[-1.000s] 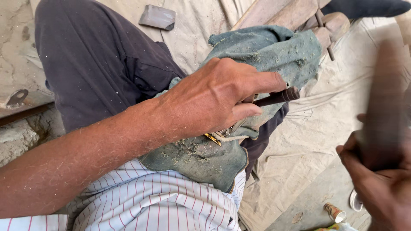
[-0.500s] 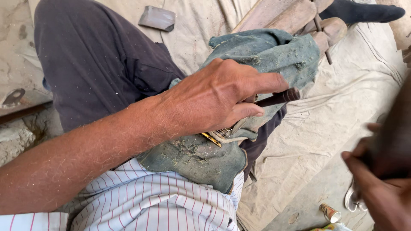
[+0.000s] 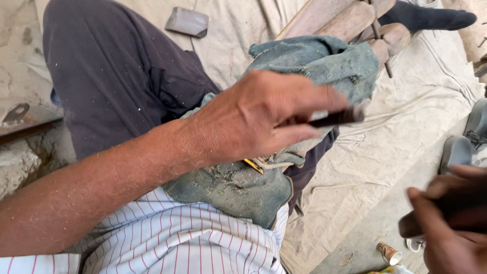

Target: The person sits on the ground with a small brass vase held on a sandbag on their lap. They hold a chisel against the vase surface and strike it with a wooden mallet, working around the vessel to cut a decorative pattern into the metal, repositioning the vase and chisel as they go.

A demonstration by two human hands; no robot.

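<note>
Premises are presenting as an informal, ground-level craft workshop, most likely for woodworking. The person is sitting on the floor, where a pale canvas sheet [image 3: 385, 147] is lying spread as a work surface. Rough, shaped wooden pieces [image 3: 350, 20] are lying stacked at the far end of it. Fine sawdust and chips are clinging to a worn blue-grey cloth [image 3: 238, 190] draped over the lap and to the dark trousers [image 3: 116, 76]. A flat grey stone block [image 3: 186, 22] is resting on the sheet. Bare, cracked concrete [image 3: 18, 167] is showing along the left edge.
</note>
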